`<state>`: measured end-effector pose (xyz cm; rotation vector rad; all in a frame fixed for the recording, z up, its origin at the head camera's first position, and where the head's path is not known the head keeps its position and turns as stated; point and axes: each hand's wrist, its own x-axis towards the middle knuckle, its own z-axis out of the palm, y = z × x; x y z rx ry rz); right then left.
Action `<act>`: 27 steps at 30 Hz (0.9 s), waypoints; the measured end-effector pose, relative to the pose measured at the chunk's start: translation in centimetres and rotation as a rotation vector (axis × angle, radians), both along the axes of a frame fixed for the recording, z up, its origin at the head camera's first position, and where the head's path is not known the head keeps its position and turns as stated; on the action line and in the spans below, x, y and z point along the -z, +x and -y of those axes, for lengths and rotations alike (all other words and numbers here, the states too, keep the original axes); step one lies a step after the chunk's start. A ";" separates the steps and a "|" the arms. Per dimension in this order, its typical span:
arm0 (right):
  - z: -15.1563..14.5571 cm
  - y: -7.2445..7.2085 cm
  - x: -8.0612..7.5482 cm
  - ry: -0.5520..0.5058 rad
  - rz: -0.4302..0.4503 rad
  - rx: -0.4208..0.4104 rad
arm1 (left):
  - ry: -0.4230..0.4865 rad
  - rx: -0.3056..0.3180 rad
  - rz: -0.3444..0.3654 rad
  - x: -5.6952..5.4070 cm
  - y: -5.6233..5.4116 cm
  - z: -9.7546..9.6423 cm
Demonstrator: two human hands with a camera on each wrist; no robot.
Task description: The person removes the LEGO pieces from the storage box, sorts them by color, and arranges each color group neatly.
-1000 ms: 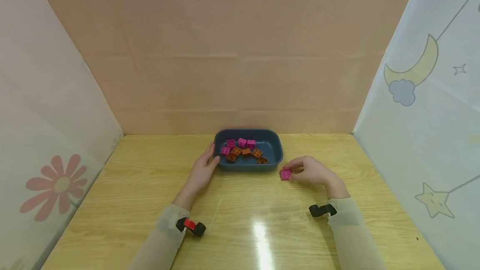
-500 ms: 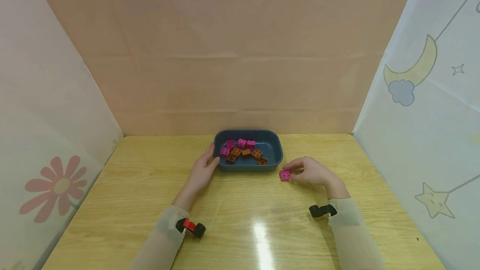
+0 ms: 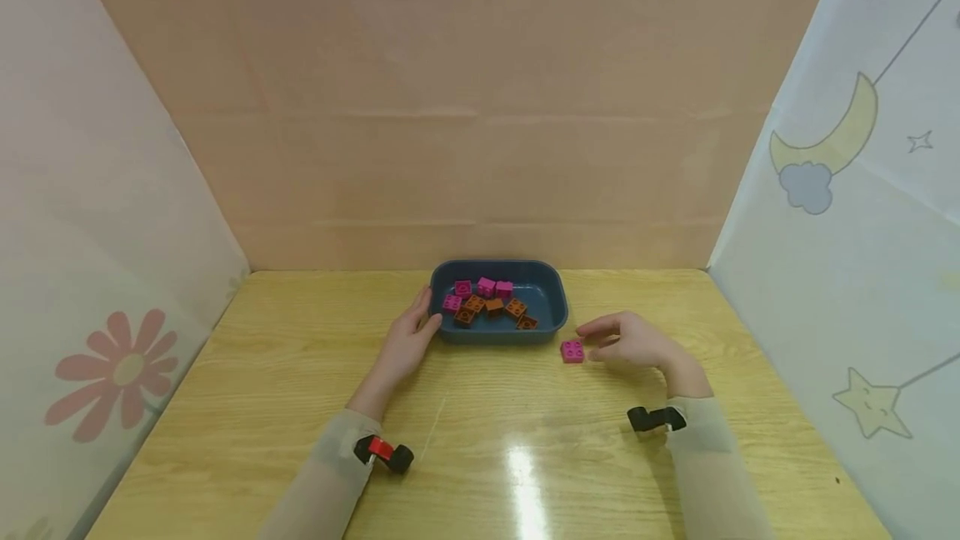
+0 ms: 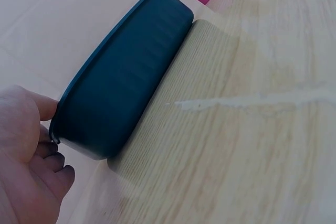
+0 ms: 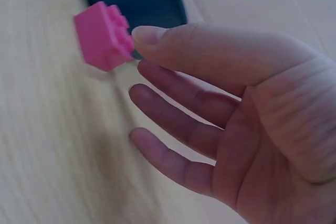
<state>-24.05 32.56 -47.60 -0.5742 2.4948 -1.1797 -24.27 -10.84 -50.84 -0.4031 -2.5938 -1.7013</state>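
A dark blue tray stands at the back of the table with several pink bricks and brown bricks in it. My left hand holds the tray's left end; in the left wrist view, thumb and curled fingers meet its rim. Just off the tray's front right corner, a pink building brick sits on the table, studs up. My right hand is right beside it, fingers spread loosely with nothing between them. In the right wrist view the thumb tip overlaps the edge of that brick.
The tray stands close to a tan back wall. White printed side walls flank the wooden table. A black wrist camera sits on the right sleeve, another camera on the left.
My right hand has let go of the pink brick and drawn slightly to the right, its fingers parting. The brick stays on the table. My left hand keeps its place at the tray.
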 end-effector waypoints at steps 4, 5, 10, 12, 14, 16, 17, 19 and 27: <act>-0.4 -0.1 -1.0 -0.015 -0.045 0.051 | 0.002 -0.002 0.001 0.1 -0.1 -0.1; -0.2 -0.2 -1.3 -0.028 -0.060 0.066 | 0.000 -0.004 0.000 0.1 -0.2 -0.1; 1.8 -1.2 -2.0 -0.101 -0.115 0.159 | 0.010 -0.011 -0.005 -0.1 -0.1 -0.2; 3.0 -1.8 -2.3 -0.115 -0.124 0.184 | 0.011 -0.011 -0.010 -0.1 -0.1 -0.2; 4.3 -2.4 -2.4 -0.130 -0.124 0.191 | 0.007 -0.007 -0.016 0.1 -0.1 -0.4; 5.6 -3.1 -2.5 -0.128 -0.120 0.185 | 0.002 -0.006 -0.015 0.2 -0.1 -0.5; 6.3 -3.5 -2.6 -0.124 -0.119 0.179 | -0.003 -0.007 -0.018 0.3 -0.1 -0.5; 7.8 -4.3 -2.6 -0.115 -0.112 0.172 | -0.005 -0.008 -0.018 0.4 -0.2 -0.5; 12.5 -7.4 -2.3 -0.053 -0.084 0.189 | 0.009 -0.014 -0.018 0.5 -0.2 -0.2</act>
